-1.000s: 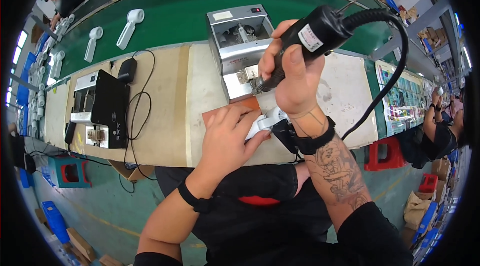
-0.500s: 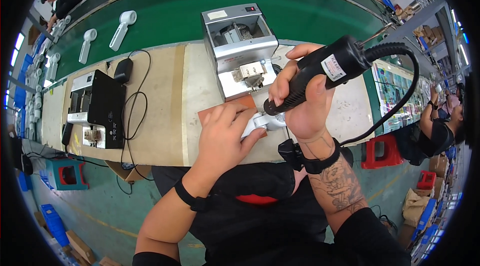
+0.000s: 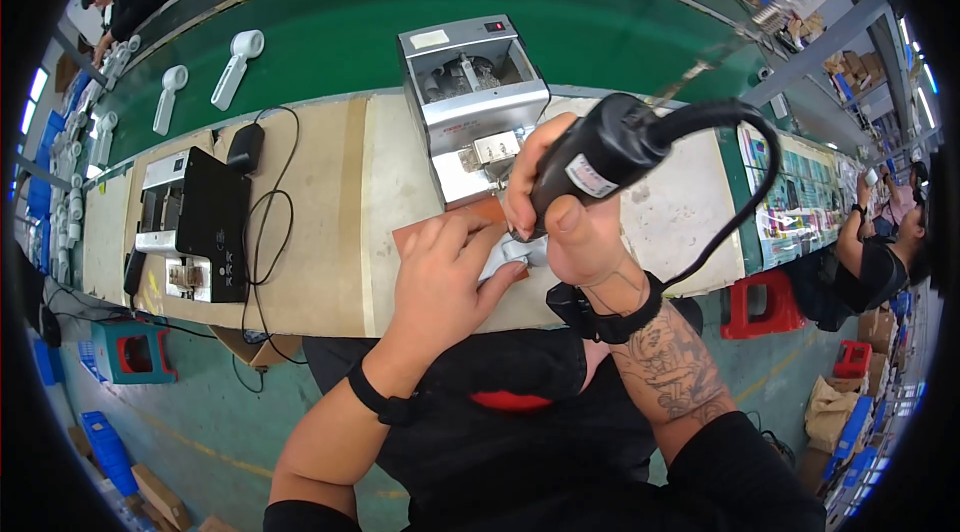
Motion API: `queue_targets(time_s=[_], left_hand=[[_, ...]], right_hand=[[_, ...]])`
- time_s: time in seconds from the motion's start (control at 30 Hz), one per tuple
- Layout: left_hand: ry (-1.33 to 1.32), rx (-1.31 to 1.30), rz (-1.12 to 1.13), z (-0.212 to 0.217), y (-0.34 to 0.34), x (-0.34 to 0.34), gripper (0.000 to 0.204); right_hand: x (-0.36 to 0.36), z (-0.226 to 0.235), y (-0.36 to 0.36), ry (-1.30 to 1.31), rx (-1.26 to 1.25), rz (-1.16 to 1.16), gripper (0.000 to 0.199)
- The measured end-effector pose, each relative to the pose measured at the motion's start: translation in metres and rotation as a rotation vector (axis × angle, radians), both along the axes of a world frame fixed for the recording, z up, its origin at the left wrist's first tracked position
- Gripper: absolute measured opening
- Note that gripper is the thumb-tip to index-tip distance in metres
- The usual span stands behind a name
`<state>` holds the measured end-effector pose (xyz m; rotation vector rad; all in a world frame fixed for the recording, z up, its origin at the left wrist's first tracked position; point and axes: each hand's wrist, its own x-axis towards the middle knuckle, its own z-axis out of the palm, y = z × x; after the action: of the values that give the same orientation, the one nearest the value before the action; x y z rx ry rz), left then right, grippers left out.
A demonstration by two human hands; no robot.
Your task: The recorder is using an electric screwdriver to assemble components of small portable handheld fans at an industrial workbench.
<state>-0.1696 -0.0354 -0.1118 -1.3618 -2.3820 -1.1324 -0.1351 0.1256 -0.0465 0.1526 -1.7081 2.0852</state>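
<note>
My right hand [image 3: 580, 232] is wrapped round a black electric screwdriver [image 3: 600, 152], tilted with its corded end up and to the right. Its lower end points down at a white plastic part [image 3: 508, 254] on the work surface; the tip is hidden by my fingers. My left hand [image 3: 440, 272] grips that white part, thumb on the near side and fingers over the far side. Under it lies a reddish-brown mat [image 3: 405, 237]. Just beyond my hands stands a silver screw feeder [image 3: 470, 92] with loose screws in its open tray.
A black feeder machine [image 3: 200, 222] with a looping cable stands at the left. White long-handled parts [image 3: 238, 67] lie on the green conveyor [image 3: 350, 32] behind. The screwdriver's cord [image 3: 750, 202] hangs at the right. A red stool [image 3: 762, 304] stands right of the table; other people work farther off.
My right hand and the screwdriver have moved left and tipped more upright over the white part. The cord has swung left with them. My left hand stays nearly in place.
</note>
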Motion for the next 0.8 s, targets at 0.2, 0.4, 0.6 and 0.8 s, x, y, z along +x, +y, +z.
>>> queue_targets(time_s=[0.2,0.4,0.6,0.8], left_hand=[[0.016,0.012,0.026,0.003,0.0,0.001,0.043],[0.008,0.067,0.005,-0.003,0.0,-0.001,0.041],[-0.015,0.05,0.027,-0.002,-0.001,0.001,0.04],[0.0,0.074,0.017,-0.006,-0.001,0.0,0.041]], right_hand=[[-0.011,0.005,0.004,-0.04,0.131,0.026,0.077],[-0.043,0.022,0.018,0.283,0.093,-0.173,0.062],[-0.042,0.007,0.013,0.158,0.073,-0.181,0.058],[0.002,0.004,0.007,0.218,-0.11,-0.128,0.056]])
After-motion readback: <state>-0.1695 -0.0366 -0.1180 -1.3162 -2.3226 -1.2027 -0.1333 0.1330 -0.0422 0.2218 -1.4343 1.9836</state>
